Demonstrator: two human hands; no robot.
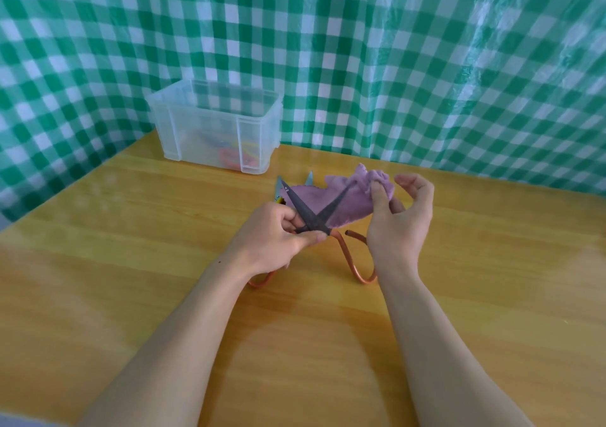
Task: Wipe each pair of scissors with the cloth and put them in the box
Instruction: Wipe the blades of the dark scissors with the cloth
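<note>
1. One-handedly gripping the dark-bladed scissors (316, 216) at centre frame: clenching the left hand (275, 239) round the crossing of the blades, with the blades splayed in an X and the copper loop handles (359, 272) hanging toward the lower middle.
2. Pinching the purple cloth (328, 200) in the right hand (401, 226), just right of centre; bunching its upper right end between thumb and fingers (380, 197), letting the rest drape behind the blades, with one blade tip running up into the bunched part.
3. Judging the handling: treating the scissors as stiff metal, fairly weighty, sharp at edges and points, so taking hold at the pivot or the loops and keeping skin off the edges. Treating the cloth as soft, light and limp, needing a bunched grip to press on steel and probably snagging on a point.
4. Reaching both forearms up from the bottom edge and converging; turning the left palm down, cupping the right palm toward the left.
5. Leaving a second pair (278, 186) with pale blades on the tabletop (131, 230) just behind the cloth, partly hidden; keeping the clear box (183, 121) at upper left of centre, with coloured handles (229, 156) blurring through its wall.
</note>
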